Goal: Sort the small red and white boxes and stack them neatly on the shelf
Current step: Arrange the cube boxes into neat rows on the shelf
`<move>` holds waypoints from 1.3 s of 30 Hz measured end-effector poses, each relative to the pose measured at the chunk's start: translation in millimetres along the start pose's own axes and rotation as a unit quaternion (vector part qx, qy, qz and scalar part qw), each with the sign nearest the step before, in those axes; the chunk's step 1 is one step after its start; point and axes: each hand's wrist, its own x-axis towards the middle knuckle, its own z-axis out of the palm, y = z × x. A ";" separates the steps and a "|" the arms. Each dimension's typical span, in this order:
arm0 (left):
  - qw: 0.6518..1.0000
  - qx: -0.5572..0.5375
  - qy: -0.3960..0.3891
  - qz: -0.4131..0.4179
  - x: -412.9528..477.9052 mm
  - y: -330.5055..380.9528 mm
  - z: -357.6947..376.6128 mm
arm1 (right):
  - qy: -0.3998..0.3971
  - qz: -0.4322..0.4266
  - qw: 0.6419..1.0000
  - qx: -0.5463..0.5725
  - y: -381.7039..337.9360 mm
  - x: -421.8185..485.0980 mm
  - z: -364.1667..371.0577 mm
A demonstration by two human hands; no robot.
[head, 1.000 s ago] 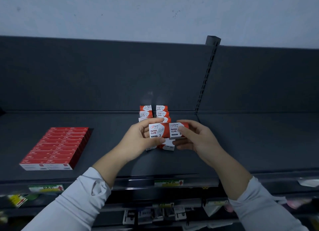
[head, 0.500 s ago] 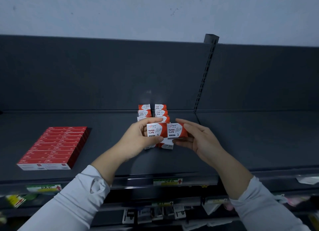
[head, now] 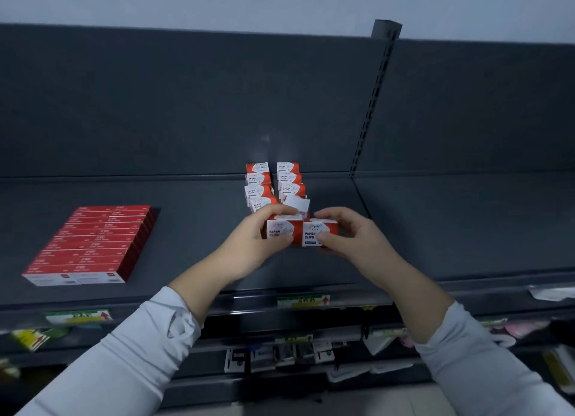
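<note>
pale blue-grey wall (head: 186, 2) above dark grey back panel (head: 155, 104) of shelving — slotted upright post (head: 376, 89) divides two bays; dark shelf deck (head: 466, 223) below, price labels (head: 303, 301) on front edge — dim cool light.

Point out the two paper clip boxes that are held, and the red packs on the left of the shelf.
Left held box (head: 278, 229): head view, printed front face.
Right held box (head: 311, 233): head view, white label.
Red packs (head: 90, 241): head view, top of the block.

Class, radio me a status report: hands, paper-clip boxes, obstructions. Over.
Left hand grips one small red-and-white cardboard box, right hand its twin, side by side. Skewed box lies just behind, before two rows.
</note>
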 end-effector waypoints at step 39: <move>0.960 0.276 -0.009 -0.054 -27.3 -55.9 -28.6 | -0.061 -0.023 0.955 -0.289 51.5 3.8 51.8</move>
